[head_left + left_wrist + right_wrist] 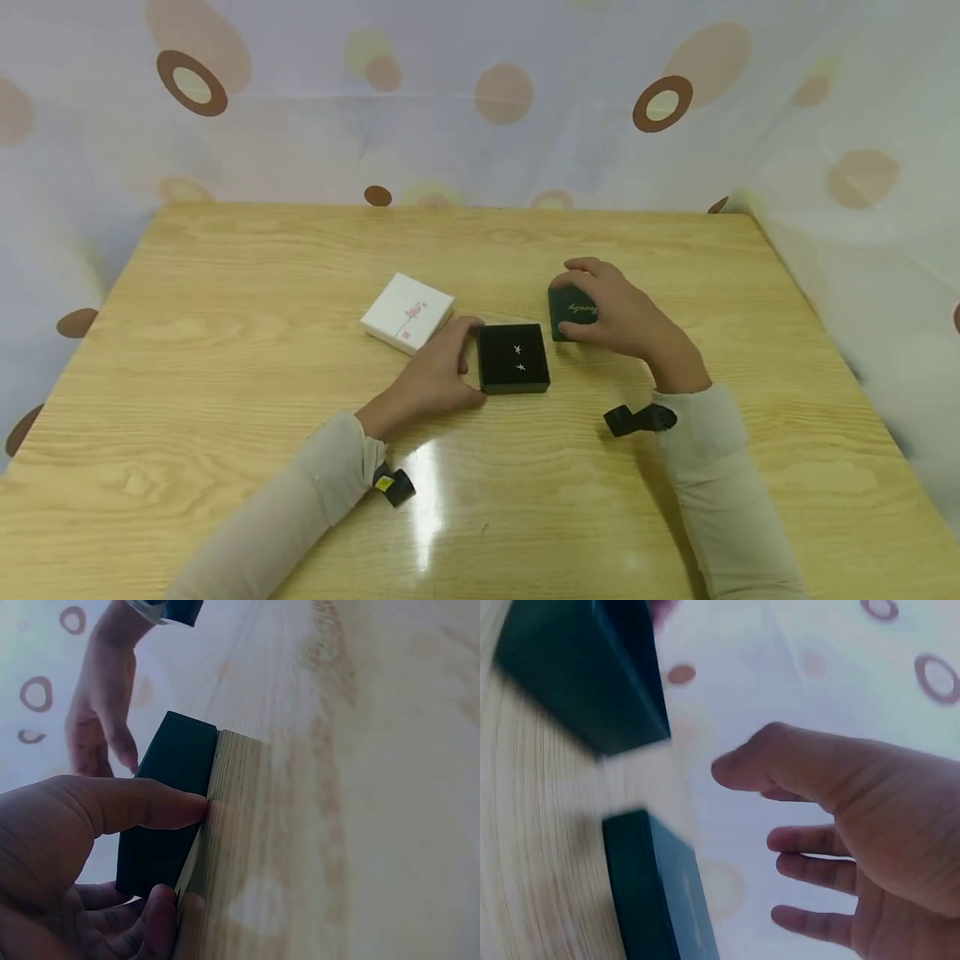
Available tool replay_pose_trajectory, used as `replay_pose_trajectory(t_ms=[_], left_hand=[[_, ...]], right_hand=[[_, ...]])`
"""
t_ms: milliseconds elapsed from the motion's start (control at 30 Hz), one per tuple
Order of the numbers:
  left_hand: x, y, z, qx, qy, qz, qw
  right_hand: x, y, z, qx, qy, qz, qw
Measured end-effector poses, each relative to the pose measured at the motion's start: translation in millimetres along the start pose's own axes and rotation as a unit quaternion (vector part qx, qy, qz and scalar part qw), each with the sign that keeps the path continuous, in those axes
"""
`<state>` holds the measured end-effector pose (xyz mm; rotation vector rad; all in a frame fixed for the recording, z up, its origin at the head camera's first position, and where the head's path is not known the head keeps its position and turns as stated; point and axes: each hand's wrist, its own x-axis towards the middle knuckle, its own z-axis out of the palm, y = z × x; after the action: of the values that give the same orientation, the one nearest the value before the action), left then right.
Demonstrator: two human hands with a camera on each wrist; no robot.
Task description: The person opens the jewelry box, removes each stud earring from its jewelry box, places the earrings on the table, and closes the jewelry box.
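Observation:
A dark green jewelry box base (514, 387) lies on the table with a black lining facing up. Two small silver star-shaped pieces (519, 358) are set in that lining. My left hand (435, 375) holds the base at its left side; in the left wrist view the thumb (161, 806) presses one wall. To the right is the green jewelry box lid (573, 312), its gold lettering partly hidden. My right hand (626, 312) hovers over this lid, fingers spread. In the right wrist view those fingers (814, 840) stand apart from the lid (656, 892).
A white box (405, 308) with a pink flower print stands behind the left hand. The wooden table (240, 292) ends at a patterned cloth (450, 100) at the back and sides. Dark camera straps are on both wrists.

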<state>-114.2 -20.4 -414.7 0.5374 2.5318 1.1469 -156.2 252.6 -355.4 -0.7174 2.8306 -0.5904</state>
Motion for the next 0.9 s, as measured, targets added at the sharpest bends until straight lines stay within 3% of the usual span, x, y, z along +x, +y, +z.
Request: replay_pose_trajectory(t_ms=[133,267,667,900], left_hand=[[0.4,0.0,-0.5,-0.006,-0.002,-0.006,1.0],[1.3,-0.5,0.3,-0.013,-0.002,0.0,0.9999],[0.8,-0.2,2.9,-0.005,-0.007,0.002,1.0],[0.3,-0.7,1.7,0.001,0.003,0.002,1.0]], right_hand=[[3.6,-18.7,6.3,-0.024,0.022,-0.065,0.9974],[5.2,-29.3,15.1,-0.049,0.031,-0.091,0.9941],[7.0,-42.4,30.3,-0.1,-0.009,-0.071,0.9924],[9.4,-43.7,34.6,-0.101,-0.018,-0.065,0.9926]])
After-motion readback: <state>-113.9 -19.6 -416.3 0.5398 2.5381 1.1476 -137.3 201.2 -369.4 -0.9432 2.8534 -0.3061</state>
